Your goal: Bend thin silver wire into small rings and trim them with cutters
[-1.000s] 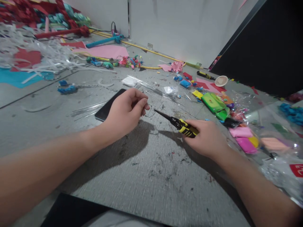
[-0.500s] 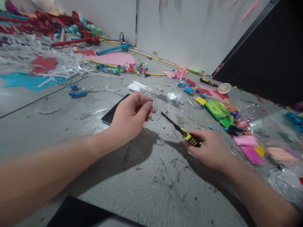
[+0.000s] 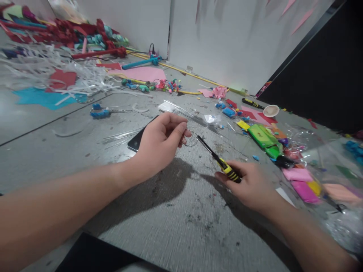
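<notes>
Near the centre, my left hand point(image 3: 161, 141) pinches a thin twisted wire point(image 3: 192, 140) that curls out past its fingertips. My right hand point(image 3: 251, 183) is closed around a black and yellow long-nosed tool point(image 3: 229, 170), whose dark tip points up-left and sits at the wire's end; whether they touch is hard to tell. Behind my left hand lies a dark phone point(image 3: 135, 141), partly covered by it. Loose straight wires point(image 3: 120, 136) stick out to the phone's left, and more silvery wires point(image 3: 184, 112) lie beyond my fingers.
Colourful clay packets point(image 3: 262, 136) spread along the right, with a small white cup point(image 3: 271, 110) and another yellow-black tool point(image 3: 251, 102) behind. White paper strips point(image 3: 90, 75) and red craft pieces point(image 3: 64, 32) pile up at back left. A dark object point(image 3: 96, 253) lies at the front edge.
The whole view has shifted, so the scene appears slightly farther right and lower. Both hands keep their holds, with the tool's tip still close to the wire.
</notes>
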`<move>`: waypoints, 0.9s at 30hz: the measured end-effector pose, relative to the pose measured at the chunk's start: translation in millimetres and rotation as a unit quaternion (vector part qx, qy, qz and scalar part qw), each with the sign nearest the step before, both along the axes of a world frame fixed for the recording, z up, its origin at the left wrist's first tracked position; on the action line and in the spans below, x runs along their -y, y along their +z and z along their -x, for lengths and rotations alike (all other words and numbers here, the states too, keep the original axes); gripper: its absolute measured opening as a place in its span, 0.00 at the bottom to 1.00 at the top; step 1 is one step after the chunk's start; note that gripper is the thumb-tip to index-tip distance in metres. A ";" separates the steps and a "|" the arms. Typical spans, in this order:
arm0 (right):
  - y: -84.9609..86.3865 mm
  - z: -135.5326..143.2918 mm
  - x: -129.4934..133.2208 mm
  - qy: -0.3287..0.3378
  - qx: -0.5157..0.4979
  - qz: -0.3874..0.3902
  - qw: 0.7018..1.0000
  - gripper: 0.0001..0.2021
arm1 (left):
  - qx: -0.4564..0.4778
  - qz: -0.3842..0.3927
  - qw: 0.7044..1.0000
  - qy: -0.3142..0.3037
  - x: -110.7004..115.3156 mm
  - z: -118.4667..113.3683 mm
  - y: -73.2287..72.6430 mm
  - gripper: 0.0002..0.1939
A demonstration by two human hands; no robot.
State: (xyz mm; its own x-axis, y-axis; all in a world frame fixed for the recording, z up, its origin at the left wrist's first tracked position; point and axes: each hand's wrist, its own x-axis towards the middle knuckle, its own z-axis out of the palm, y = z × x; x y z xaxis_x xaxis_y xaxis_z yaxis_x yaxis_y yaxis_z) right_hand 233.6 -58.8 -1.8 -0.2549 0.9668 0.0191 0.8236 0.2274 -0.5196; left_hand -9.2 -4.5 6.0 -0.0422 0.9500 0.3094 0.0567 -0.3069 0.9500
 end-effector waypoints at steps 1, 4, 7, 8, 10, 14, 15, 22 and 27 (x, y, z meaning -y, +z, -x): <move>-1.5 1.0 -0.3 -0.001 0.007 -0.020 1.000 0.16 | 0.000 0.000 1.000 -0.002 -0.9 0.4 -1.2 0.02; -7.3 1.9 -2.5 -0.009 0.022 -0.100 0.995 0.16 | -0.002 -0.004 1.000 -0.012 -4.7 2.1 -5.8 0.01; -12.8 -1.1 -6.6 -0.023 0.029 -0.155 0.987 0.16 | -0.003 -0.002 1.000 -0.016 -8.0 3.0 -8.4 0.01; -14.0 -2.7 -8.1 -0.029 0.030 -0.161 0.986 0.16 | -0.001 0.000 1.000 -0.018 -8.6 3.0 -8.6 0.01; -15.8 -5.7 -10.6 -0.039 0.025 -0.165 0.985 0.15 | 0.008 0.003 1.000 -0.020 -8.9 2.8 -8.4 0.01; -18.3 -6.9 -11.6 -0.025 0.009 -0.166 0.986 0.15 | 0.017 -0.002 0.999 -0.027 -6.7 2.1 -7.1 0.02; -19.1 -6.1 -11.1 -0.018 0.008 -0.166 0.986 0.14 | 0.020 -0.006 0.999 -0.029 -6.0 2.0 -6.6 0.02; -19.7 -1.4 -6.4 0.007 -0.005 -0.177 0.984 0.11 | 0.022 -0.026 0.999 -0.032 -3.6 2.1 -4.0 0.01; -19.5 -3.0 -8.6 -0.012 0.006 -0.161 0.987 0.13 | 0.010 -0.019 0.999 -0.028 -3.4 2.4 -3.3 0.01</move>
State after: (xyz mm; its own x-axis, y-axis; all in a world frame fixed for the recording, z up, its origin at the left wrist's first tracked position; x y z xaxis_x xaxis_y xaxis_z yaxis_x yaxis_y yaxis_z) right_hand 236.6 -50.2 -21.2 -0.2337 0.9171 0.3229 0.8363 0.3590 -0.4145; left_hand -11.7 -1.1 2.8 0.0034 0.9387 0.3447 0.0195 -0.3447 0.9385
